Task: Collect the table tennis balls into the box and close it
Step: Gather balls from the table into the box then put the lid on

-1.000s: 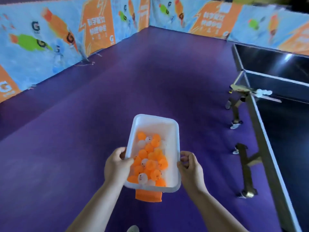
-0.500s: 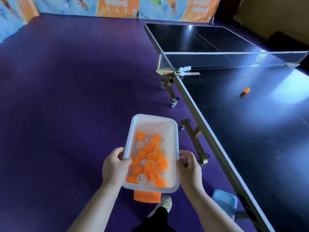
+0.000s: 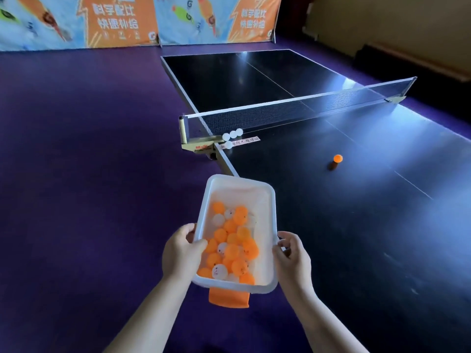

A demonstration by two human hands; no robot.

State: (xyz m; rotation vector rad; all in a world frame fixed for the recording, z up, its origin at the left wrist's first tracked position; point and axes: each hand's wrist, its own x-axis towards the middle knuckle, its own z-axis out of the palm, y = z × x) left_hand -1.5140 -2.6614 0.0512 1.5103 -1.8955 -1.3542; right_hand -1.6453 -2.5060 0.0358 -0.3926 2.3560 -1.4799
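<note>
I carry a white plastic box [image 3: 265,200] in front of me, lid off, with several orange and white balls [image 3: 230,247] heaped in its near half. My left hand [image 3: 182,253] grips its left rim, thumb over the edge. My right hand [image 3: 293,258] holds the right rim with curled fingers. An orange flap [image 3: 228,299] hangs under the box's near end. One orange ball [image 3: 338,158] lies on the dark table. Several white balls [image 3: 232,137] sit by the net post at the table's left edge.
The dark table tennis table [image 3: 356,212] fills the right side, its net [image 3: 293,108] stretched across. Purple floor [image 3: 89,161] spreads to the left. Printed barrier boards [image 3: 127,21] line the far side, and a dark wall base runs at the far right.
The view has swung right from the purple floor toward the table, which is now close in front. The box and both hands keep the same hold.
</note>
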